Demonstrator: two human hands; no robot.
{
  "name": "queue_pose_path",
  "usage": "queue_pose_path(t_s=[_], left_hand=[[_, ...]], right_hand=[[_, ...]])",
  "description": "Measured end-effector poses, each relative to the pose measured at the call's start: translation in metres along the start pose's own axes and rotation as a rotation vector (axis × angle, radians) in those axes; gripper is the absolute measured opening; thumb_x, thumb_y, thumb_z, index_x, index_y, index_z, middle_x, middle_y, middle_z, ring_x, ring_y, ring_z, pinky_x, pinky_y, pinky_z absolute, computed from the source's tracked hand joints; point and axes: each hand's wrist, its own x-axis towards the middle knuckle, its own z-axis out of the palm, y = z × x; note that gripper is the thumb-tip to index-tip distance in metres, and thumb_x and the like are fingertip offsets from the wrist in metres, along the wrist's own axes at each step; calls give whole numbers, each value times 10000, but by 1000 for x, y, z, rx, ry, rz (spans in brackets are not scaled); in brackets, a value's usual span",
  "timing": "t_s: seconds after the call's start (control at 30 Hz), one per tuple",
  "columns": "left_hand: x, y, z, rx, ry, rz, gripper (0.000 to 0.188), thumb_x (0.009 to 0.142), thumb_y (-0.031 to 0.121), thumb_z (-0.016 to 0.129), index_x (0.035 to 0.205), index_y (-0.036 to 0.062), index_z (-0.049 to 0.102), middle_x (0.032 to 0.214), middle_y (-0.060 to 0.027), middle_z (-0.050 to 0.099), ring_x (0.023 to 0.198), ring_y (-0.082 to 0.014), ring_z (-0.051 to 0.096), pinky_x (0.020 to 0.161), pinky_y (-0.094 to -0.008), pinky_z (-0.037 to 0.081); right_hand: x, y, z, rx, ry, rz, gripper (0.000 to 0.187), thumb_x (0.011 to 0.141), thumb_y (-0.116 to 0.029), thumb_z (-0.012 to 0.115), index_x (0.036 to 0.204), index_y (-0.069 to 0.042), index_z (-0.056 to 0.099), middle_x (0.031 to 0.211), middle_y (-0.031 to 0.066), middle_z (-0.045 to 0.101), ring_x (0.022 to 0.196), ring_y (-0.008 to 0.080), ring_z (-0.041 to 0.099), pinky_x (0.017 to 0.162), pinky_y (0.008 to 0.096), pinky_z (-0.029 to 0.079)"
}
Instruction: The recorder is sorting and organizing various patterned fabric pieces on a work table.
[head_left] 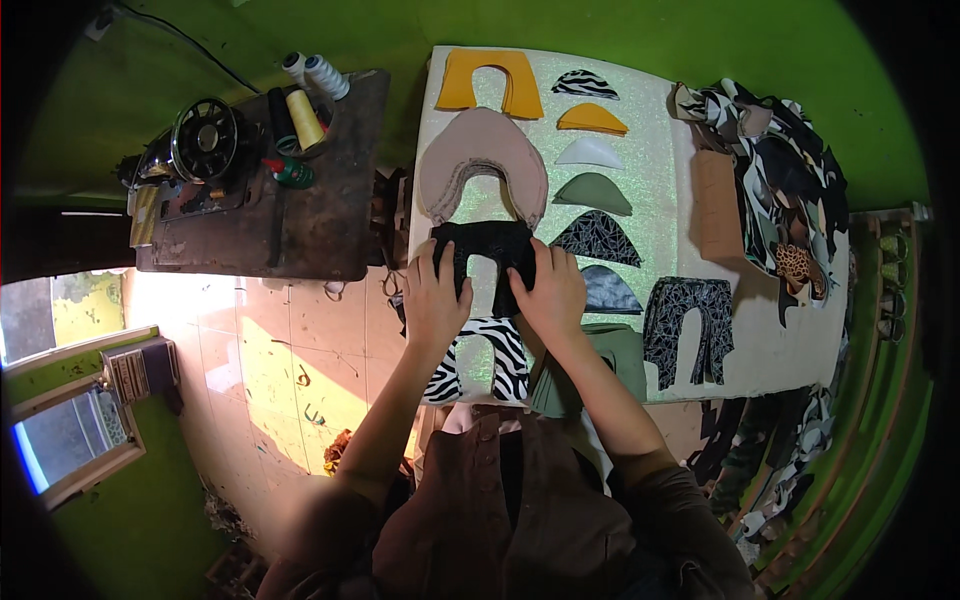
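My left hand [434, 296] and my right hand [551, 292] both press on a stack of black U-shaped fabric pieces [488, 243] on the white work board [668, 190]. Each hand grips one leg of the stack, thumbs toward the middle. Below my hands lies a zebra-striped U-shaped piece [497, 360]. Above the black stack sits a beige U-shaped stack [482, 158], and beyond it a yellow U-shaped piece [490, 80].
A column of small curved pieces, zebra [585, 84], yellow, white, green [592, 190] and black-patterned, runs right of the stacks. A patterned black piece [688, 325] and a scrap fabric heap [775, 170] lie right. A sewing machine [195, 145] with thread cones [305, 118] stands on the left table.
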Motion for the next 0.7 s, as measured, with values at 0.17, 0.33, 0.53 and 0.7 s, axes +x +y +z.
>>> queue_pose_path(t_s=[0.17,0.33,0.53,0.7], left_hand=[[-3,2,-1,12,15,-20,537,738,235,620,1210,21,478,1239,-174,414,1103,-338,412,915,-433,360],[-4,-1,-1,75,-27,21,543,771,269,589,1239,24,463,1319,-174,372,1193,-341,364,972,-443,314],[4,7,2,124,-67,215,504,847,269,489,1296,49,422,1406,-93,329,1295,-239,306,1045,-425,237],[6,-2,18,205,-72,239,503,859,282,458,1308,59,413,1398,-76,348,1290,-198,315,1051,-408,230]], right_hand=[[-3,-7,-11,435,-240,342,353,769,-210,610,1075,-50,539,852,142,575,787,310,552,680,382,461],[1,-1,-15,220,-308,309,317,782,-180,593,1071,-59,543,959,146,583,924,308,548,725,381,458],[4,-8,1,0,41,-183,417,800,-182,556,1183,-35,486,1214,151,471,1137,306,441,921,417,376],[-1,-3,38,-134,-71,-284,535,821,-255,513,1308,-67,395,1384,85,349,1294,230,297,1054,500,203]])
